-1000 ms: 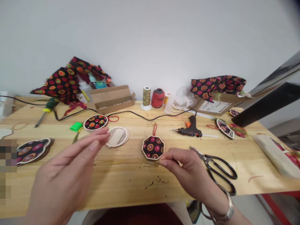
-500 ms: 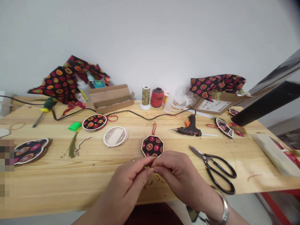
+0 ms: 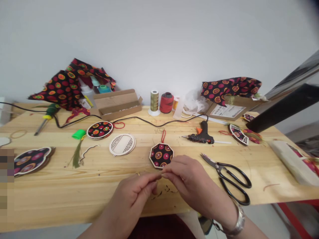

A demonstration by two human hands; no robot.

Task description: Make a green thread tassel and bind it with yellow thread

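Head view: the octagonal ornament [image 3: 160,154] lay flat on the wooden table [image 3: 74,199], its red loop [image 3: 163,136] toward the wall and its lower right edge just behind the right hand [image 3: 188,176]. The right thumb and forefinger were pressed together at the tips; whether a thread ran between them could not be told. The left hand [image 3: 133,192] met the right at the fingertips, just below the ornament; its own grip could not be made out.

Containers: a long cardboard box [image 3: 113,113] stood open at the rear left, small pale items low inside — too small to identify. Bottles [image 3: 86,91] stood beside it, partly covered by patterned fabric [image 3: 59,86]. A clear plastic bag [image 3: 195,103] sat right of the thread spools [image 3: 166,103]. A second cardboard box [image 3: 240,103] stood at the rear right, with patterned cloth [image 3: 230,89] draped over its top.

Labels: the second box carried a white label [image 3: 226,111] with dark printing — too small to read. A yellow marking [image 3: 88,100] showed near the bottles, also illegible.
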